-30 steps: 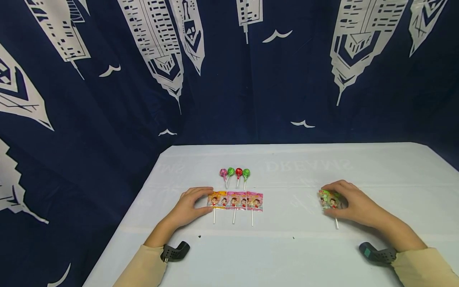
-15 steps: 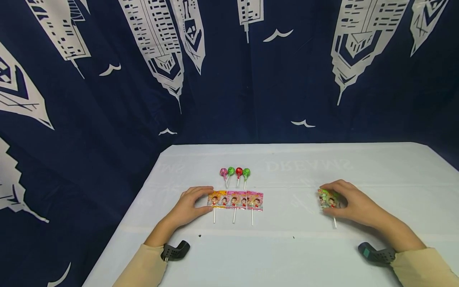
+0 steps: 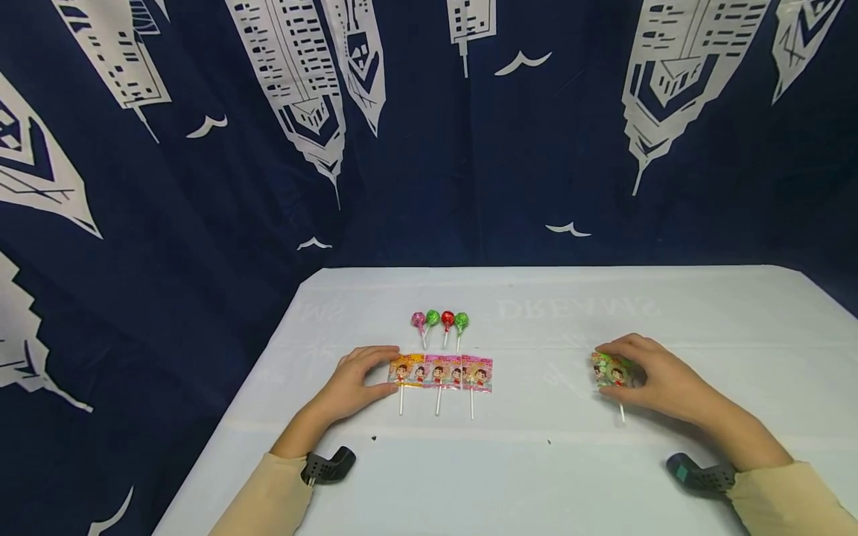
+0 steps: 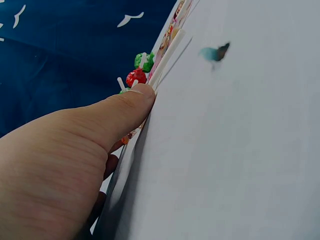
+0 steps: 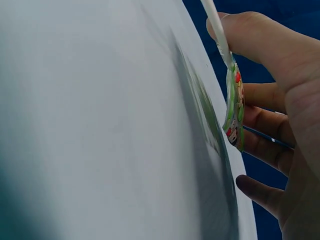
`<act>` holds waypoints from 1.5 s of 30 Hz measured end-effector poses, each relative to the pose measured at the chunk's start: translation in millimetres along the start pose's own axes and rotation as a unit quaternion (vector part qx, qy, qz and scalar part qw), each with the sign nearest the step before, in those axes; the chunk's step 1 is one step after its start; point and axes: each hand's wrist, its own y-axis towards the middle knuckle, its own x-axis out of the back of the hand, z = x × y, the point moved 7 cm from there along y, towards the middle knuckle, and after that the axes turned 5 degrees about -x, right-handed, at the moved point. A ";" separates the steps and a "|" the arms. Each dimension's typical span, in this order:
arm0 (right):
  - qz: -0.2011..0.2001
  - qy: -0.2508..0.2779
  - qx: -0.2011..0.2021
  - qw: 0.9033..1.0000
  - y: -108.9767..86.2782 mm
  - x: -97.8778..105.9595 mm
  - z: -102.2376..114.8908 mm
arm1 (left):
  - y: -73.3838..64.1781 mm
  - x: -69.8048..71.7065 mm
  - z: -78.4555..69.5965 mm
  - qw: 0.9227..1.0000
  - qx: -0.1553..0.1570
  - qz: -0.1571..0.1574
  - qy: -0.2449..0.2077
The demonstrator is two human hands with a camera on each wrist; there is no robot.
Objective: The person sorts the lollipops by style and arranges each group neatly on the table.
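Observation:
Three flat lollipops in printed wrappers lie side by side on the table, sticks toward the person: an orange-wrapped lollipop [image 3: 408, 371], a pink-wrapped lollipop [image 3: 442, 371] and another pink-wrapped lollipop [image 3: 477, 374] at the right end. My left hand [image 3: 358, 383] holds the left part of the orange one, thumb at its lower edge and fingers at its upper edge. Well to the right, my right hand [image 3: 660, 376] grips a green-wrapped lollipop [image 3: 609, 370] between thumb and fingers. In the right wrist view this green-wrapped lollipop [image 5: 235, 107] stands out over the white surface, partly hidden by no finger.
Behind the flat row lie several round lollipops: a pink one [image 3: 418, 319], a red one [image 3: 447, 319] and green ones [image 3: 461, 320]. Small dark specks [image 3: 374, 438] dot the white table [image 3: 509, 476]. A dark blue printed curtain [image 3: 429, 164] hangs behind it.
My right hand has shifted slightly left with the green-wrapped lollipop. My left hand stays at the orange-wrapped lollipop, and the row has kept its arrangement.

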 end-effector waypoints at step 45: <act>0.078 -0.006 0.020 0.997 35.9 -32.1 57.4 | 2.0 -1.8 2.1 1.000 0.005 0.001 -0.001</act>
